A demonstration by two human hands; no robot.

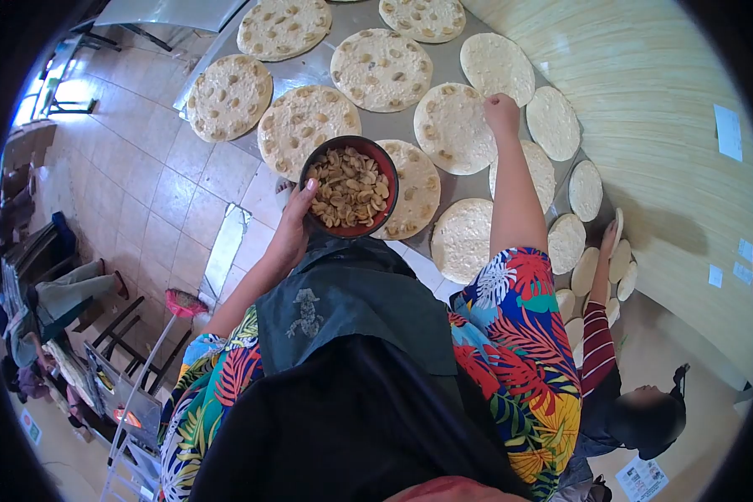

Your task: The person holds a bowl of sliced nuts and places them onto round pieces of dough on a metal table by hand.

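My left hand [291,230] grips the rim of a round bowl [391,167], dark outside and red inside, with the thumb over the edge. Flat tan pieces [350,186], like split beans or nuts, fill much of it. My right hand [501,115] is closed in a pinch over the right edge of a round, pale dough flatbread [453,130]. Similar pieces dot that flatbread's left side. What the right fingers hold is hidden. Just beyond the hand lies a plain flatbread [495,67], and a dotted flatbread [410,191] is partly behind the bowl.
More dotted flatbreads [381,71] lie left and far on the grey metal table [301,71]. Plain ones [552,123] continue rightward along a pale wood-grain wall [644,109]. A co-worker [615,393] in striped sleeves handles a flatbread at right. A pink broom [184,303] stands on the tiled floor.
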